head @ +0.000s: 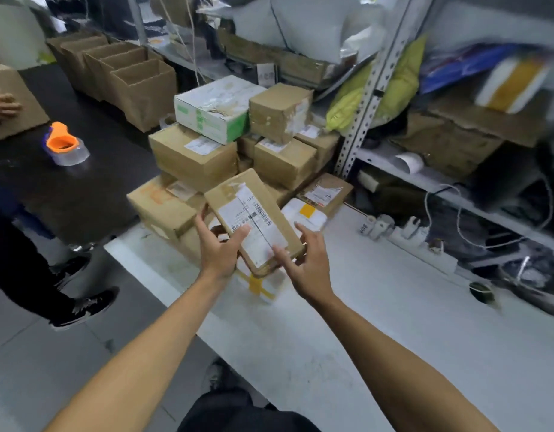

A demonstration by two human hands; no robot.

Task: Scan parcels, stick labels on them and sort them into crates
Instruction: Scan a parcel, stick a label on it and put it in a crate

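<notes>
A flat brown cardboard parcel (253, 213) with a white barcode label on top is lifted above the white table (378, 322). My left hand (221, 244) grips its near left edge, thumb lying on the label. My right hand (306, 263) is at its near right corner, fingers spread and touching the edge; whether they curl round it is unclear. Behind it rises a pile of taped brown parcels (194, 157), topped by a white and green box (213, 107). A white parcel with yellow tape (260, 285) lies under my hands.
A row of open brown crates (138, 85) stands on the black table (69, 188), beside an orange tape dispenser (65, 145). Another person (29, 269) stands at the left, hand on a box. Metal shelving (359, 120) with bags fills the right; a power strip (416, 241) lies at the table's back.
</notes>
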